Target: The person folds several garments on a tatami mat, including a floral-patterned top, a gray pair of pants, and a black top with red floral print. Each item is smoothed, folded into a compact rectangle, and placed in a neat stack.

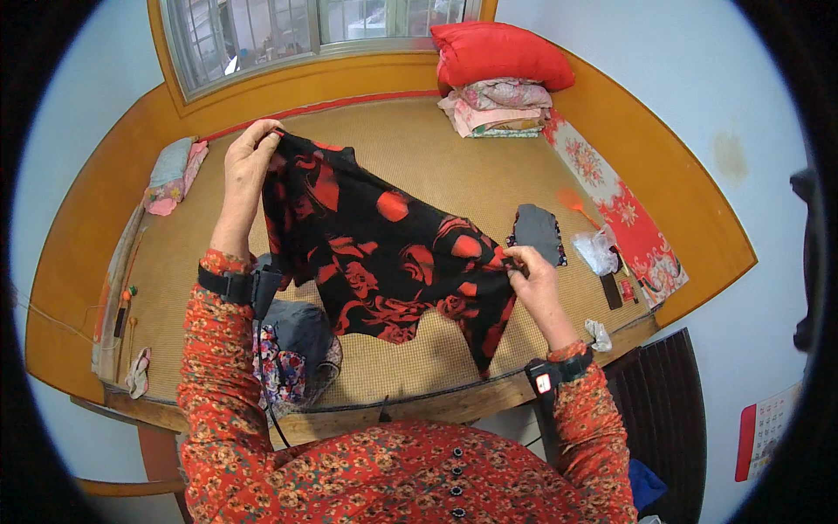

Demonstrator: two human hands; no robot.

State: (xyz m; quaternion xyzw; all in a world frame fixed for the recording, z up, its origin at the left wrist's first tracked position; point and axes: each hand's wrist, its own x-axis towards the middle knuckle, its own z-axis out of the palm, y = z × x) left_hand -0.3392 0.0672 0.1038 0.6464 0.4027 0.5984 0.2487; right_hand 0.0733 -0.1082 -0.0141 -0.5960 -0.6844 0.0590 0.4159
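Note:
A black garment with red rose print [393, 255] is stretched between my hands above a woven mat [399, 121]. My left hand [247, 154] pinches its upper left corner, raised higher in the view. At its right end, my right hand [533, 272] grips a bunched edge, and a pointed flap hangs below. Under the garment's left side lies a heap of grey and flowered clothing [294, 347], partly hidden by the garment and my left sleeve. A folded grey piece with a dark patterned edge [537, 229] rests on the mat beyond my right hand.
Folded bedding [501, 108] under a red pillow [501, 56] stands at the back right. More folded cloth [170, 173] lies at the left. Near the right edge are a clear plastic bag [597, 250], a dark phone-like object [611, 290] and an orange swatter [573, 200].

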